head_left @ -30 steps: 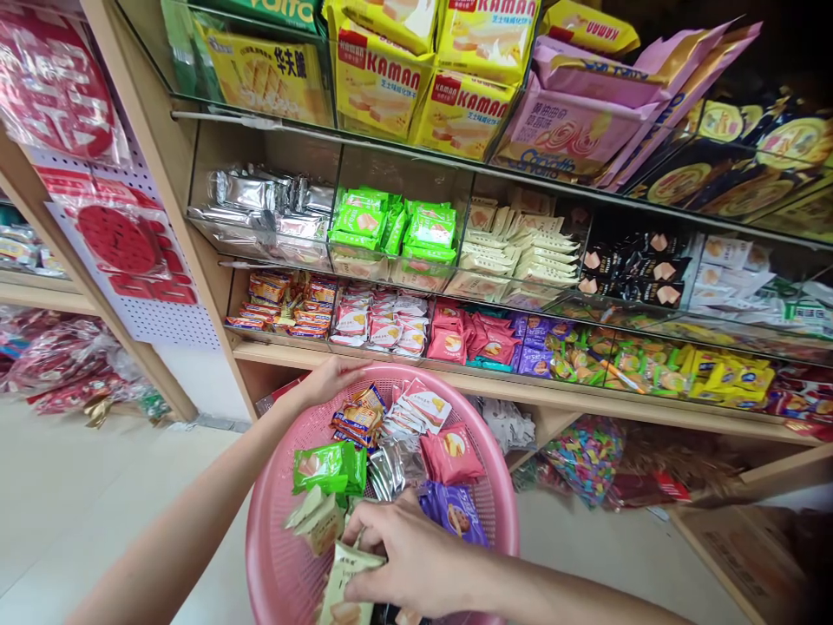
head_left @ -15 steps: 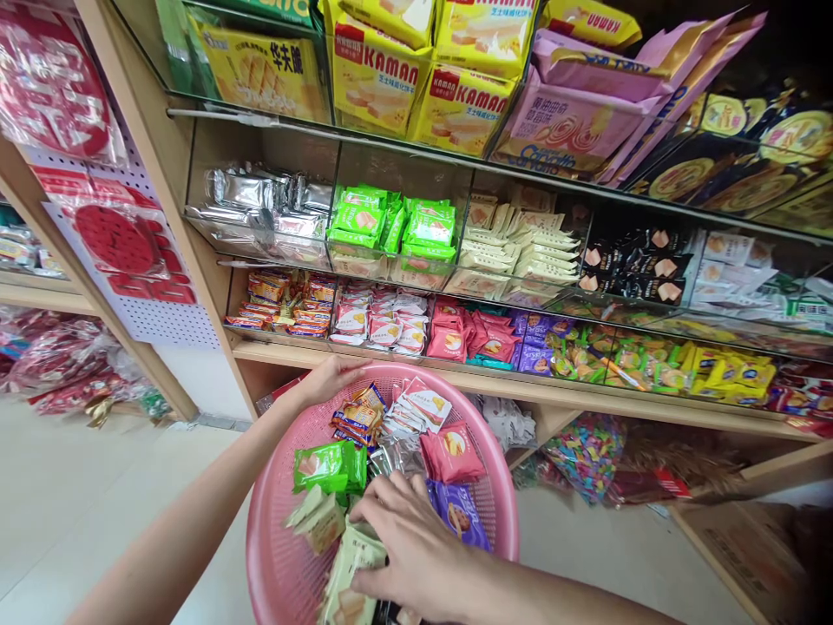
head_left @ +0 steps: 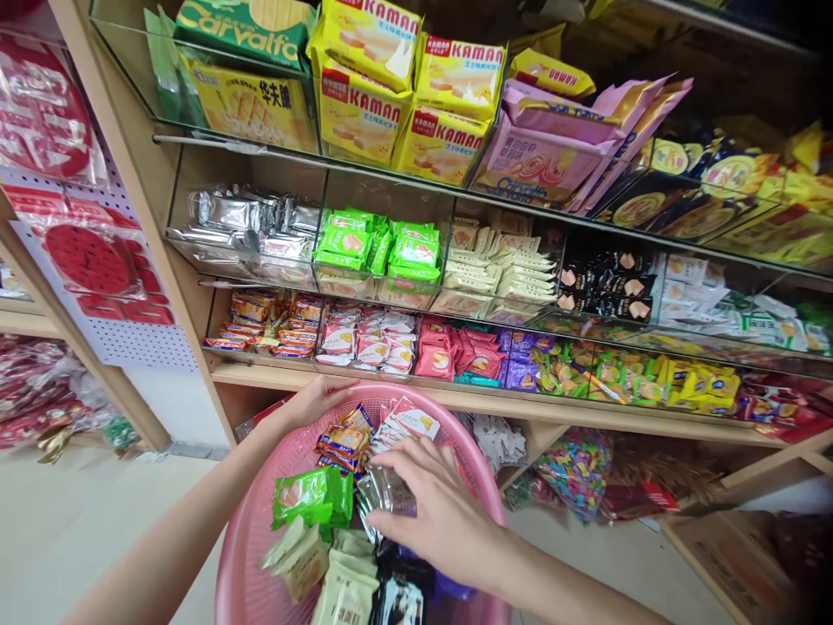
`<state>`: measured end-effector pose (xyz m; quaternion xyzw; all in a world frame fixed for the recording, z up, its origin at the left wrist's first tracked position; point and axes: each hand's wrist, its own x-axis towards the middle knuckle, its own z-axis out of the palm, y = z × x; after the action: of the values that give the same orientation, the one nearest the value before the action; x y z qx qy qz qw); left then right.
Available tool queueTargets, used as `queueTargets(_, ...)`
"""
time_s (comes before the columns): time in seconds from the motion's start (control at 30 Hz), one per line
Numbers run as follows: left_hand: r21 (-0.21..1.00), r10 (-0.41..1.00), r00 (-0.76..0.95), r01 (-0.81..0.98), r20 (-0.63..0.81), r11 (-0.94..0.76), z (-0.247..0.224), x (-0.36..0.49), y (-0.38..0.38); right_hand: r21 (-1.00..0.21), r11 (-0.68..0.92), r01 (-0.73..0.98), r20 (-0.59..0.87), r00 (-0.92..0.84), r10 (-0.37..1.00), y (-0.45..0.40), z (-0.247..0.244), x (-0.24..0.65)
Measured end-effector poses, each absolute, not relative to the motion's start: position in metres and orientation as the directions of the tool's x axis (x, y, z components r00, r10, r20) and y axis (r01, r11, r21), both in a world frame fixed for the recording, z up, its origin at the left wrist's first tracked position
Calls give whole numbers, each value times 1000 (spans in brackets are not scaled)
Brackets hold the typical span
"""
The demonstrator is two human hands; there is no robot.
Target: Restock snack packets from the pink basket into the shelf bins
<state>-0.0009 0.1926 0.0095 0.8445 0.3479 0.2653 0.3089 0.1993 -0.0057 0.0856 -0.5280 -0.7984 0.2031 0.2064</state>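
Observation:
A pink plastic basket point(head_left: 235, 555) holds small wrapped snacks in groups: orange packets point(head_left: 344, 441), green packets point(head_left: 311, 498), cream packets point(head_left: 346, 590), black packets point(head_left: 400, 595) and silver packets point(head_left: 377, 496). My left hand point(head_left: 320, 401) rests at the basket's far left rim, its fingers closed on the rim. Over the basket's middle, my right hand point(head_left: 429, 503) is spread, fingers apart, above and beside the silver packets. It partly hides the red and purple packets under it.
Beyond the basket stands a wooden shelf point(head_left: 403, 388) with clear bins of snacks, including green packets point(head_left: 416, 247) and yellow KAMAN packs point(head_left: 364, 121). A bag of colourful sweets point(head_left: 576, 469) and a cardboard box point(head_left: 735, 555) lie at the lower right.
My right hand has moved up the basket, off the cream packets and towards the silver ones. Its fingers have spread. The view has shifted, and my left hand stays at the rim.

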Motion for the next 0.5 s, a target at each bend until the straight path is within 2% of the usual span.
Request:
queueTargets(0.13, 711, 746, 626, 416, 228, -567, 11, -2, 193, -492, 349, 797, 234, -265, 935, 10, 108, 220)
queueTargets(0.23, 717, 758, 618, 431, 207, -548, 13, -2, 191, -425, 357, 832, 386, -190, 903, 28, 131, 244)
queueTargets(0.37, 731, 771, 608, 438, 187, -523, 16, -2, 190, -328, 338, 882, 644, -53, 763, 64, 174, 284)
queueTargets(0.5, 745, 777, 603, 431, 182, -509, 15, -1, 193, -226, 267, 937, 769, 3, 640, 108, 219, 321)
